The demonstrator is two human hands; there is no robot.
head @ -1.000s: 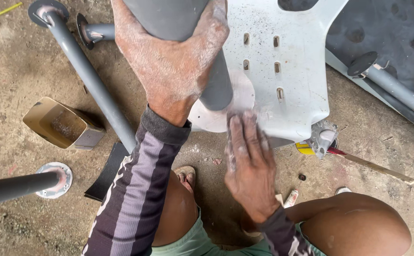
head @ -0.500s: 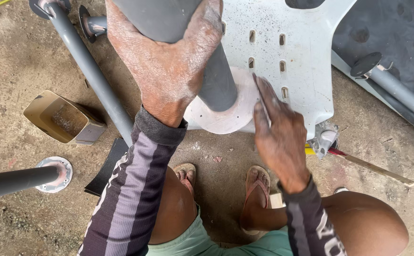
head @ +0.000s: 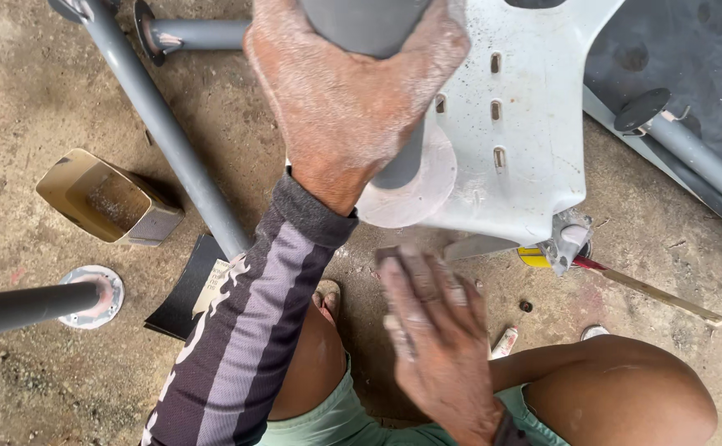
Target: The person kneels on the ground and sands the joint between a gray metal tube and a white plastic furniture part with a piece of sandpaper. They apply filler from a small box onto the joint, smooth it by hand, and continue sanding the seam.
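Here the upright leg [head: 394, 99] is gripped by the left hand [head: 340, 91]; the flange [head: 415, 194] lies at twelve o'clock of the nearer, flat-fingered, blurred right hand [head: 435, 330].

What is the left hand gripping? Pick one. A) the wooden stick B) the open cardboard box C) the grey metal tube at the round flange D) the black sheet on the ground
C: the left hand is wrapped around the grey tube that stands on the round flange of the white plate.
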